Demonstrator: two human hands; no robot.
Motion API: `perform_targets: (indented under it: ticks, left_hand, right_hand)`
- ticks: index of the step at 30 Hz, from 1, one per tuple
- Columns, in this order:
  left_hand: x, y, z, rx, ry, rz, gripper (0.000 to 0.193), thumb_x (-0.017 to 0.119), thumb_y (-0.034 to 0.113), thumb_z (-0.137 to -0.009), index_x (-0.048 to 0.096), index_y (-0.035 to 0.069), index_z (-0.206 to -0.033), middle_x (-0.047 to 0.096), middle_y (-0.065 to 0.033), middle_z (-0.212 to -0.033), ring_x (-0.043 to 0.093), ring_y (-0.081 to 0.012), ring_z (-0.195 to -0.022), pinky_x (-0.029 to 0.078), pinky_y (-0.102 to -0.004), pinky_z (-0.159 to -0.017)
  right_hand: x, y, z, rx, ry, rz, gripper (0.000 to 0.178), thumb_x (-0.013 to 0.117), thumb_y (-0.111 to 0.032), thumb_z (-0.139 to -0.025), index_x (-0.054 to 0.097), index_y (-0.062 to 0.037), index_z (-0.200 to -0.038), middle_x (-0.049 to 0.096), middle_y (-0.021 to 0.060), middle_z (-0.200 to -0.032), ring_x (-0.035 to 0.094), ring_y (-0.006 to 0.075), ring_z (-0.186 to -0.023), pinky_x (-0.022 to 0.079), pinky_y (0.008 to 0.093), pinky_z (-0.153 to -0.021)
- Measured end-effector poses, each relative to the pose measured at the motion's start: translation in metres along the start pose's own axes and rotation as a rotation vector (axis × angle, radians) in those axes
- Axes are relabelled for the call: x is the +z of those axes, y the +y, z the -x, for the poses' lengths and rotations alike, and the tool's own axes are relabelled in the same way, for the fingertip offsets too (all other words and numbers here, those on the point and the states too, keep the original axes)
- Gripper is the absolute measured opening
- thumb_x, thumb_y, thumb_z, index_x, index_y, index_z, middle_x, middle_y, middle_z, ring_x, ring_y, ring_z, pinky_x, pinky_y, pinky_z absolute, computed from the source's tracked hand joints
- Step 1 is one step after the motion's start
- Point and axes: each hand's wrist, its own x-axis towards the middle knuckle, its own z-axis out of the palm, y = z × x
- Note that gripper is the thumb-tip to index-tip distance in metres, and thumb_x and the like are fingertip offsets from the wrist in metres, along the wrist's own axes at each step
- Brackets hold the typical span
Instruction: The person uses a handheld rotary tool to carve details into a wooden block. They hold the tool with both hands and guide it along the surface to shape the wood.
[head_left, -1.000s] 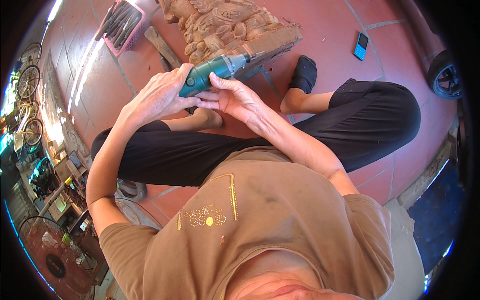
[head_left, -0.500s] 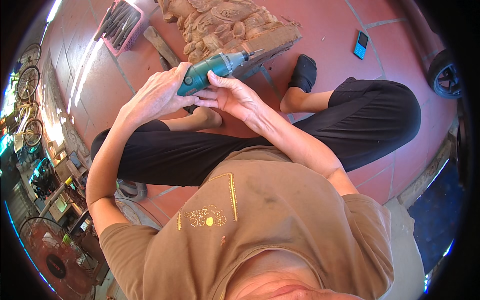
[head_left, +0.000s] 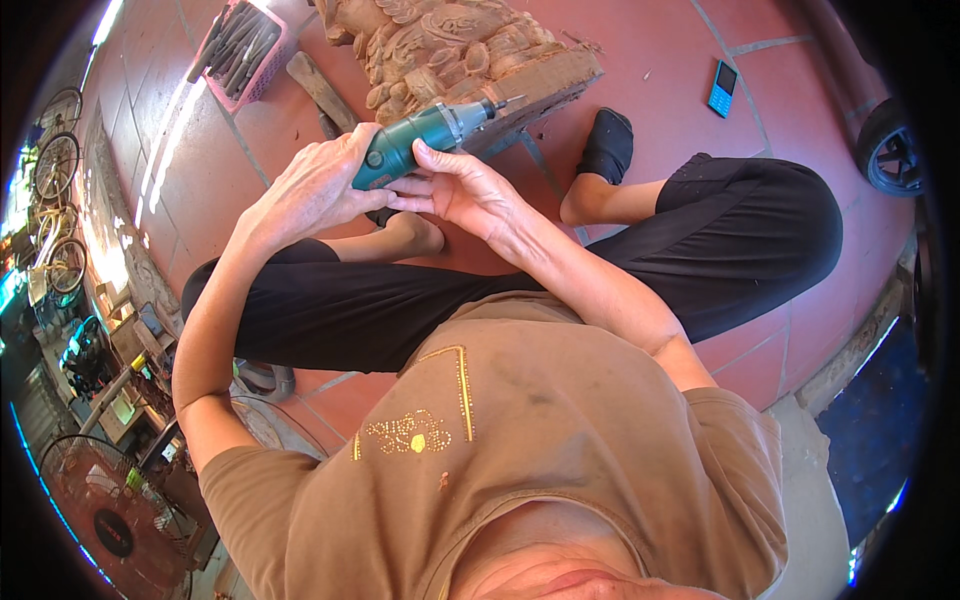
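A green rotary tool (head_left: 412, 143) with a grey nose and a thin metal bit is held between my two hands, its tip pointing to the upper right. My left hand (head_left: 312, 185) grips the tool's rear end, with its fingers partly hidden behind it. My right hand (head_left: 468, 193) holds the tool from the near side, thumb pressed on the body and fingers curled beneath. Just beyond the tool lies a carved wooden piece (head_left: 450, 50) with deep relief and a flat base edge.
A pink basket (head_left: 262, 85) full of chisels stands at the far left, beside a wooden mallet (head_left: 322, 90). A blue phone (head_left: 722, 88) lies on the red tiles (head_left: 680, 110) at the right, near a black wheel (head_left: 892, 150). A fan (head_left: 110, 520) stands at the lower left.
Almost nothing differs; the rotary tool and both hands have shifted very slightly.
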Motion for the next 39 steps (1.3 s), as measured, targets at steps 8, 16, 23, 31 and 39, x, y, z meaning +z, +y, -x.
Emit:
perform_targets:
  ticks: [8,16,23,31,39]
  left_hand:
    - [0.0002,0.0005,-0.0007,0.004,0.023,0.002,0.059,0.078,0.025,-0.077,0.047,0.002,-0.122,0.065,-0.0247,-0.098,0.064,-0.0426,-0.095,0.05,-0.0483,-0.079]
    - [0.0001,0.0014,-0.0004,0.015,0.057,0.008,0.058,0.076,0.023,-0.077,0.047,0.001,-0.122,0.065,-0.0259,-0.098,0.064,-0.0431,-0.095,0.05,-0.0482,-0.08]
    - [-0.002,0.0022,-0.0015,-0.006,0.032,0.011,0.056,0.075,0.022,-0.077,0.047,0.001,-0.121,0.065,-0.0263,-0.096,0.064,-0.0438,-0.094,0.05,-0.0484,-0.08]
    - [-0.0042,0.0012,-0.0012,0.021,0.021,-0.035,0.064,0.074,0.031,-0.08,0.044,-0.004,-0.124,0.064,-0.0274,-0.103,0.064,-0.0441,-0.093,0.051,-0.0484,-0.08]
    - [-0.004,0.001,-0.0015,0.007,0.042,-0.004,0.058,0.074,0.025,-0.079,0.046,-0.001,-0.123,0.064,-0.027,-0.098,0.063,-0.0443,-0.093,0.05,-0.0486,-0.079]
  right_hand:
    - [-0.0007,-0.001,-0.0029,-0.015,-0.014,0.009,0.044,0.074,-0.028,-0.088,0.059,-0.0039,-0.122,0.067,0.0157,-0.116,0.065,0.0302,-0.11,0.051,0.0489,-0.097]
    - [-0.0025,-0.0017,-0.0055,0.009,-0.013,-0.024,0.046,0.073,-0.025,-0.089,0.057,-0.0022,-0.126,0.062,0.0168,-0.126,0.059,0.0316,-0.119,0.048,0.0473,-0.103]
    - [-0.0035,-0.002,-0.0073,0.004,-0.018,-0.03,0.046,0.073,-0.024,-0.09,0.056,-0.0011,-0.126,0.062,0.0179,-0.125,0.059,0.0336,-0.119,0.047,0.0496,-0.104]
    - [-0.0011,-0.0032,-0.0081,0.0,-0.023,-0.032,0.046,0.073,-0.024,-0.089,0.056,-0.0008,-0.125,0.062,0.018,-0.124,0.059,0.034,-0.119,0.046,0.0511,-0.105]
    - [0.0001,-0.0038,-0.0093,-0.014,-0.017,-0.026,0.038,0.075,-0.024,-0.088,0.06,-0.004,-0.117,0.066,0.0151,-0.116,0.063,0.0304,-0.111,0.05,0.051,-0.099]
